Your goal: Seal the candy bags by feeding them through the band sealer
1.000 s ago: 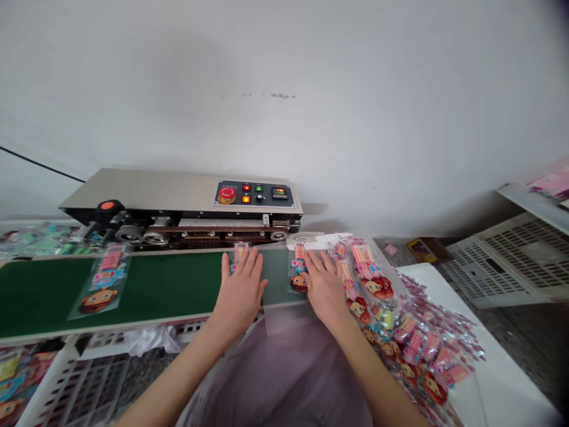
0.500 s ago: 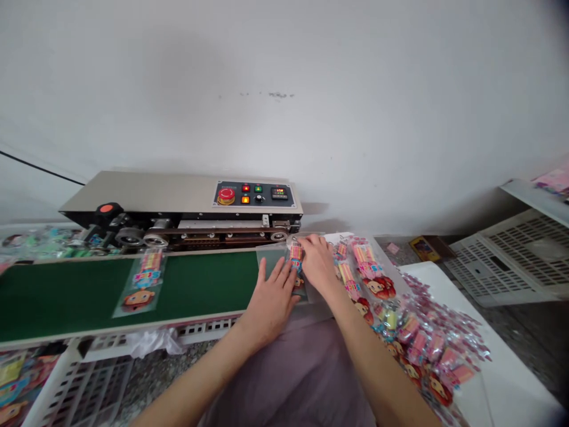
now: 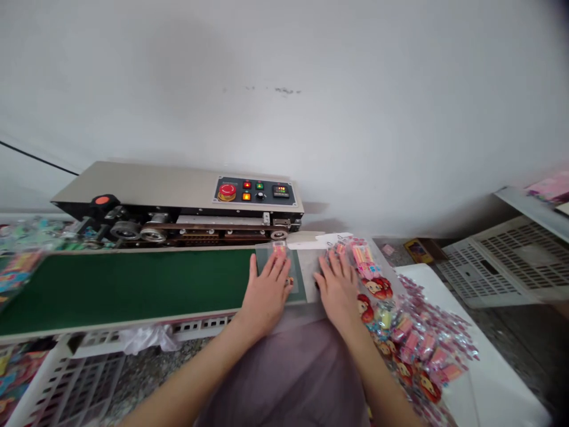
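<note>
My left hand (image 3: 267,292) lies flat, fingers spread, over a clear packet (image 3: 280,249) at the right end of the green conveyor belt (image 3: 155,284). The packet's coloured contents show past the fingertips, and its top edge sits by the sealing machine's inlet. My right hand (image 3: 338,290) rests open, fingers spread, on a filled packet on the right-hand surface; the hand covers most of that packet. Just right of it lies another packet with pink and yellow sticks (image 3: 364,261) and a red-haired cartoon head. At the belt's far left, a further packet (image 3: 20,270) is partly out of view.
The sealing machine (image 3: 178,184) with lit buttons stands behind the belt. Many small filled packets (image 3: 427,344) are heaped on the white table (image 3: 498,367) at right. White plastic crates (image 3: 502,261) stand at far right; another crate (image 3: 84,379) is below the belt.
The packet on the belt has travelled left to the far end. My left hand has moved slightly left with the packet under it. My right hand has left that packet and moved right onto another.
</note>
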